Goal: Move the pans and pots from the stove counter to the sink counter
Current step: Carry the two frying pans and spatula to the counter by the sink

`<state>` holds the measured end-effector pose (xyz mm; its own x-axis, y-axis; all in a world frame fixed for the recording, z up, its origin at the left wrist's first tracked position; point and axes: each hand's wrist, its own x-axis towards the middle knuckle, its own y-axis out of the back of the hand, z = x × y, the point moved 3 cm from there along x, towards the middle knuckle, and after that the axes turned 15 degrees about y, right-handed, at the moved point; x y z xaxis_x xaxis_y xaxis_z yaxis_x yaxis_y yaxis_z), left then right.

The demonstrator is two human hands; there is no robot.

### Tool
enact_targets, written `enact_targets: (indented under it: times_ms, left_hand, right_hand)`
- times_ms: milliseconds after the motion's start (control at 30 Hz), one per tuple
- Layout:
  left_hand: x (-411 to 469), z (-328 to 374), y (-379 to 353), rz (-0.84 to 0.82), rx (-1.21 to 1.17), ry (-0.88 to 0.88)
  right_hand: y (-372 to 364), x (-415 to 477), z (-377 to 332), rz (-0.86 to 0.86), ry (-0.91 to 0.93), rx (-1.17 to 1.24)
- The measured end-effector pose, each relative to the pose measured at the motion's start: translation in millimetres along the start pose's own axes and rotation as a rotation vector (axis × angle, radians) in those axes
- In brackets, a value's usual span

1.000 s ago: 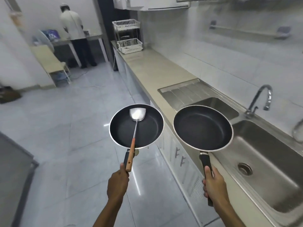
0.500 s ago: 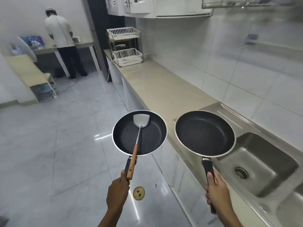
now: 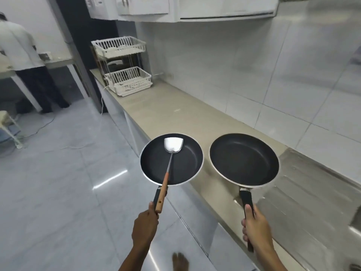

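The view has swung past the sink basin to bare tabletop (image 3: 175,118); left hand (image 3: 145,225) grips the spatula-laden frying pan (image 3: 172,159) (handles pinched together), right hand (image 3: 256,231) grips the larger frying pan (image 3: 244,159), so set-down looks near.

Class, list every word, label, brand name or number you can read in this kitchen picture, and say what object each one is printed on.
None can be read. The two frying pans, the spatula, the dish rack and the wall cabinets show no legible print.

Right pan (image 3: 244,160) moved from over sink basin to over counter (image 3: 175,116), beside drainboard (image 3: 304,192).
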<state>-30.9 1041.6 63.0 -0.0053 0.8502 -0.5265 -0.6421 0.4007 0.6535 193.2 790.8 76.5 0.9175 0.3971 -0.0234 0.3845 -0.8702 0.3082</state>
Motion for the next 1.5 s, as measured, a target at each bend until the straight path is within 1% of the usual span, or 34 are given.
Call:
enact_targets:
  times_ms: [167, 433, 533, 600, 667, 800, 933, 1100, 1267, 1367, 1400, 1500]
  left_hand:
    - [122.9, 97.3, 3.3, -0.033, 0.111, -0.039]
    - [260.2, 243.3, -9.6, -0.109, 0.215, -0.163]
    - [309.4, 292.7, -23.2, -0.151, 0.278, -0.244]
    - [348.0, 331.8, -34.1, -0.225, 0.328, -0.325]
    - [387.2, 366.6, -43.2, -0.252, 0.387, -0.383]
    - [431.3, 415.4, -50.6, -0.338, 0.452, -0.425]
    - [468.5, 449.6, -59.2, -0.355, 0.517, -0.459]
    - [486.7, 468.3, -70.5, -0.395, 0.576, -0.487]
    - [493.7, 484.9, -82.2, -0.433, 0.585, -0.509]
    - [494.8, 497.8, -93.8, -0.459, 0.661, -0.589]
    - [496.0, 502.8, -97.9, -0.465, 0.67, -0.586]
    - [496.0, 514.2, -107.4, -0.528, 0.601, -0.493]
  right_hand:
    - [-83.9, 89.5, -18.1, 0.09, -0.08, 0.006]
    - [-172.7, 180.2, -46.8, 0.235, -0.149, -0.037]
    - [-208.6, 203.6, -44.5, 0.331, -0.194, -0.053]
    - [-242.0, 224.4, -45.4, 0.399, -0.211, -0.064]
    - [-277.0, 239.5, -47.9, 0.478, -0.263, -0.057]
    - [-323.4, 262.2, -60.9, 0.618, -0.342, -0.003]
    - [-354.9, 278.9, -68.4, 0.701, -0.388, 0.013]
    - [-372.8, 295.1, -72.6, 0.795, -0.388, 0.003]
    - [-377.5, 312.1, -70.5, 0.8, -0.394, 0.018]
    - [-376.0, 323.8, -67.9, 0.777, -0.391, -0.005]
    - [-374.9, 328.9, -67.2, 0.77, -0.388, -0.007]
    - [-367.8, 347.1, -64.6, 0.757, -0.39, 0.02]
